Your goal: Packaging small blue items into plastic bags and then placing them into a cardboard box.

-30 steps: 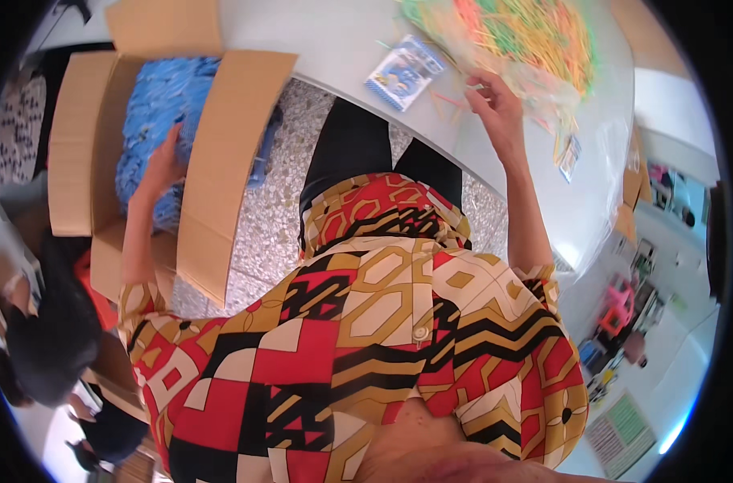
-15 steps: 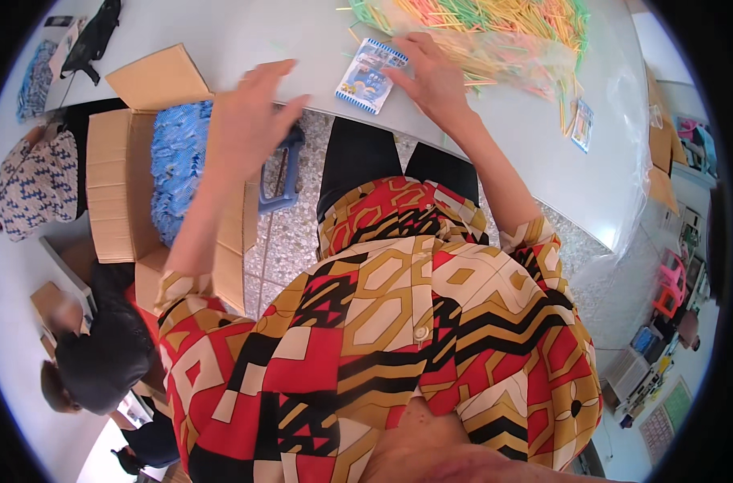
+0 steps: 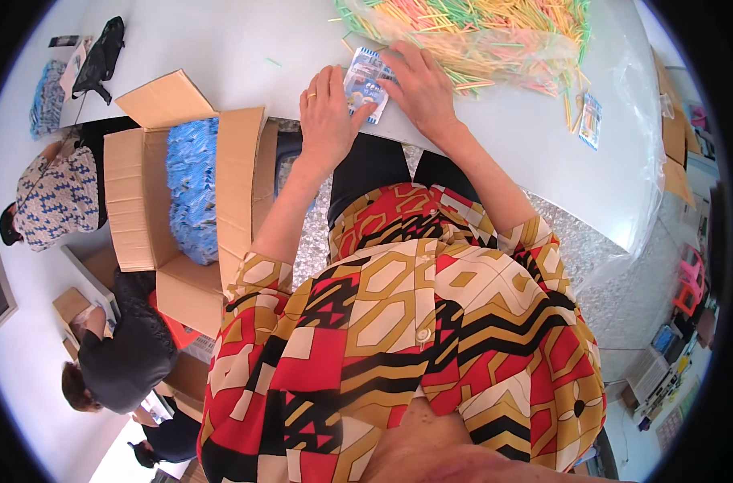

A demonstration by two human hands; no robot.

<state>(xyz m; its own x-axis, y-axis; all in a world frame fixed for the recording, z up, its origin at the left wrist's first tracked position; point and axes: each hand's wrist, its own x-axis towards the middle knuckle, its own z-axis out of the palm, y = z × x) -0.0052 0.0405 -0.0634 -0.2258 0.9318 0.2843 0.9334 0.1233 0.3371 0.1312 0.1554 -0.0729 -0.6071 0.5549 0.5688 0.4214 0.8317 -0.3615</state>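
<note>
A small blue-and-white printed packet (image 3: 368, 74) lies at the near edge of the grey table. My left hand (image 3: 328, 114) rests along the packet's left side, fingers stretched out and thumb reaching onto its lower part. At the packet's right side is my right hand (image 3: 425, 90), its fingers apart and its thumb over the packet's edge. Neither hand is closed round it. Just beyond my right hand, a clear plastic bag (image 3: 511, 50) spills many thin sticks (image 3: 471, 22) in green, yellow, orange and pink.
Left of me stands an open cardboard box (image 3: 129, 201) filled with blue-and-white packets (image 3: 193, 189). Another packet (image 3: 590, 121) lies on the table (image 3: 535, 161) to the right, beside a few loose sticks. A black bag (image 3: 101, 60) sits far left. Several people work at left.
My left hand has moved right, from above the box's side to the packet. My right hand has shifted slightly down, still beside the packet. The view has turned a little.
</note>
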